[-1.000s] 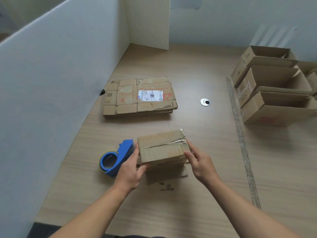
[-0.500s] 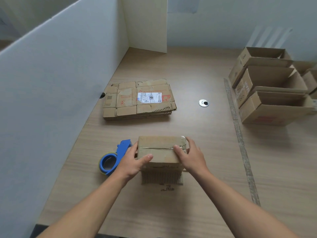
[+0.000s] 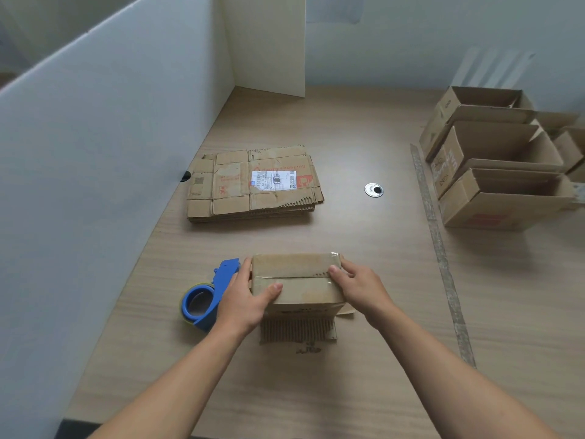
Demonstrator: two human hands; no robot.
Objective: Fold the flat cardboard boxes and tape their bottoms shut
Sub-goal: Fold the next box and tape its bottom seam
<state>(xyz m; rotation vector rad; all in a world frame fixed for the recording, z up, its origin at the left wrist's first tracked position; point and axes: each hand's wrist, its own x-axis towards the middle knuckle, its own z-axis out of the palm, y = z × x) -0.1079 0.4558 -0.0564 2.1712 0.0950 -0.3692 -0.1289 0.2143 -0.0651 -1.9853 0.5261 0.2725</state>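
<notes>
Item, folded cardboard box (image 3: 296, 278): stands on the tabletop (image 3: 364, 264) toward the near edge, roughly midway across, taped bottom turned up. Clear tape runs along the centre seam, and a ragged corrugated flap sticks out beneath it toward me.

Item, my left hand (image 3: 242, 304): clasps the box's left end, thumb laid across the top near the seam, fingers curled around the side.

Item, my right hand (image 3: 361, 286): clasps the right end, thumb on the seam, fingers wrapped over the far right corner. Both hands are closed on the box.

Item, blue tape dispenser (image 3: 207, 294): lies on the tabletop just left of the box, partly behind my left hand.

Item, stack of flat cardboard boxes (image 3: 253, 185): lies farther back toward the left edge, close to the white partition (image 3: 95, 153); the top sheet carries a white shipping label.

Item, assembled open boxes (image 3: 497, 166): grouped at the right edge, tipped on their sides and leaning on one another, well apart from the box I hold.

Item, round metal grommet (image 3: 374, 190): set in the tabletop between the flat stack and the assembled boxes.
</notes>
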